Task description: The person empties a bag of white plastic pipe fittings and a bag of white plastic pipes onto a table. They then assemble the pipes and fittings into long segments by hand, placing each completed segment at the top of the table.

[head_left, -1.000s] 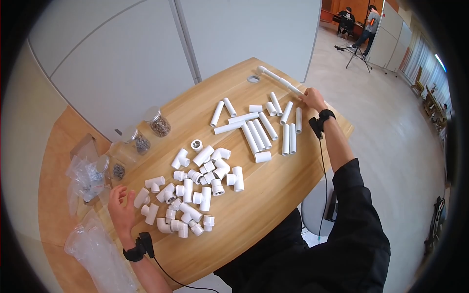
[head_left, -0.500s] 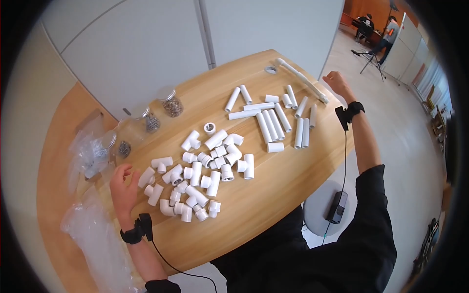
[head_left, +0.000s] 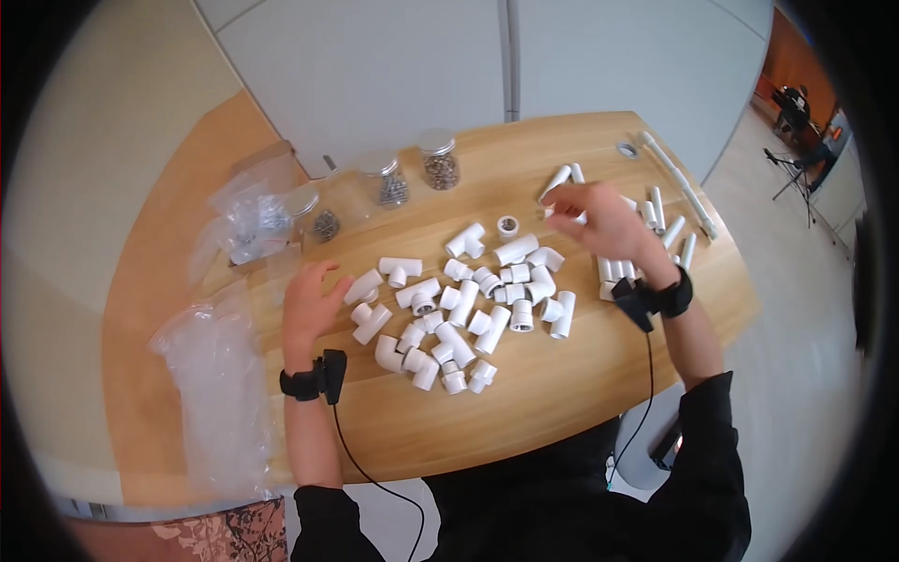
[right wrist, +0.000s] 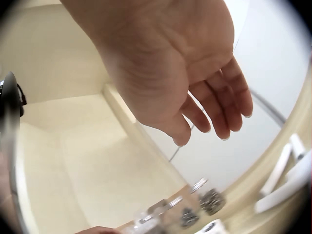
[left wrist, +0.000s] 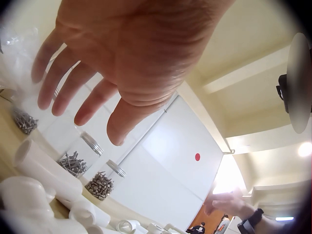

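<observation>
My left hand [head_left: 314,304] is at the left edge of a spread of white pipe fittings [head_left: 459,318], nearest to a tee fitting [head_left: 372,321]. In the left wrist view the left hand [left wrist: 131,53] has its fingers spread and relaxed, holding nothing. My right hand [head_left: 604,220] hovers over the white pipes, hiding some of them. Loosely bent and empty, the fingers of the right hand [right wrist: 190,73] show in the right wrist view. Along the table's far right edge lies a long joined white pipe [head_left: 679,183].
Three lidded jars of small metal parts, one of them a jar [head_left: 438,161], stand at the back. Clear plastic bags [head_left: 220,393] lie left. A grey ring [head_left: 626,150] lies at the back right. Grey panels [head_left: 599,75] rise behind the table [head_left: 562,412]. People are in the far background.
My right hand has let go of the long joined pipe and moved left over the pipes. The head view has turned left. The left hand stays beside the fittings.
</observation>
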Motion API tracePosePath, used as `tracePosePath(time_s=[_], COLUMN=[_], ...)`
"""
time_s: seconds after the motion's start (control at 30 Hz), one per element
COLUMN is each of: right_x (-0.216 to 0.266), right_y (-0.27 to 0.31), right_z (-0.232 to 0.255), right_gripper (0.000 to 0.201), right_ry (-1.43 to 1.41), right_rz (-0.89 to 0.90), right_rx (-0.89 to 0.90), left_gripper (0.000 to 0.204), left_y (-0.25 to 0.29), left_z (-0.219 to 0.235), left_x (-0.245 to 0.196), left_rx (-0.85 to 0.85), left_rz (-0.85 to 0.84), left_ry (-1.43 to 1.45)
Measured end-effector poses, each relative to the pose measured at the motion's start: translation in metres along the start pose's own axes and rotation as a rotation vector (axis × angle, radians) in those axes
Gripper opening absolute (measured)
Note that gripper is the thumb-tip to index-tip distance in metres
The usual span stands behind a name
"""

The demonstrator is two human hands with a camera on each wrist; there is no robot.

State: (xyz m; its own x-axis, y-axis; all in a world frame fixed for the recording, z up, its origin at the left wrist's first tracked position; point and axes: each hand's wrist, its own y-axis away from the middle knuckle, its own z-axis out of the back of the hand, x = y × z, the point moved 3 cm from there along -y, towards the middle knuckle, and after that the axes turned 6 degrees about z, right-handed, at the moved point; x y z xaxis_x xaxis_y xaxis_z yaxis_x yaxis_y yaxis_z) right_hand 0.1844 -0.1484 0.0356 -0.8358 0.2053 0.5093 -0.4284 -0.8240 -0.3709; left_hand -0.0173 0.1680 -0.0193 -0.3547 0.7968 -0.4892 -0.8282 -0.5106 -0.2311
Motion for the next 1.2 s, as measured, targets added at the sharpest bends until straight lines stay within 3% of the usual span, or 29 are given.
tracePosePath(time_s=[0.13, 0.3, 0.43, 0.57, 0.73, 0.97, 1.07, 1.2], right_x=[0.037, 0.047, 0.038, 0.030, 0.029, 0.029, 0.026, 0.014], right_y=[-0.021, -0.033, -0.032, -0.031, -0.032, -0.031, -0.030, -0.029], right_z=[-0.046, -0.070, -0.071, -0.066, -0.064, -0.070, -0.066, -0.054], right_gripper=[0.023, 0.026, 0.027, 0.028, 0.027, 0.027, 0.027, 0.025], right_ry=[-0.027, -0.059, -0.111, -0.142, -0.088, -0.005, 0.002, 0.084], right_rz=[0.137, 0.090, 0.022, -0.031, -0.078, -0.028, -0.092, -0.122], right_rx=[0.110, 0.153, 0.139, 0.152, 0.188, 0.201, 0.214, 0.105], left_gripper=[0.036, 0.042, 0.042, 0.036, 0.033, 0.028, 0.028, 0.027], left_y=[-0.001, -0.001, -0.001, 0.000, -0.001, 0.000, -0.001, 0.000], left_z=[-0.013, -0.027, -0.034, -0.043, -0.043, -0.041, -0.041, -0.033], left_x=[0.011, 0.011, 0.006, 0.005, 0.005, 0.004, 0.003, 0.003], left_rx=[0.017, 0.130, 0.254, 0.264, 0.196, 0.208, 0.235, 0.172], left_rz=[-0.059, 0.051, 0.076, 0.096, 0.036, 0.029, 0.033, 0.042], left_ry=[-0.065, -0.048, -0.026, -0.027, -0.082, -0.051, -0.049, -0.024])
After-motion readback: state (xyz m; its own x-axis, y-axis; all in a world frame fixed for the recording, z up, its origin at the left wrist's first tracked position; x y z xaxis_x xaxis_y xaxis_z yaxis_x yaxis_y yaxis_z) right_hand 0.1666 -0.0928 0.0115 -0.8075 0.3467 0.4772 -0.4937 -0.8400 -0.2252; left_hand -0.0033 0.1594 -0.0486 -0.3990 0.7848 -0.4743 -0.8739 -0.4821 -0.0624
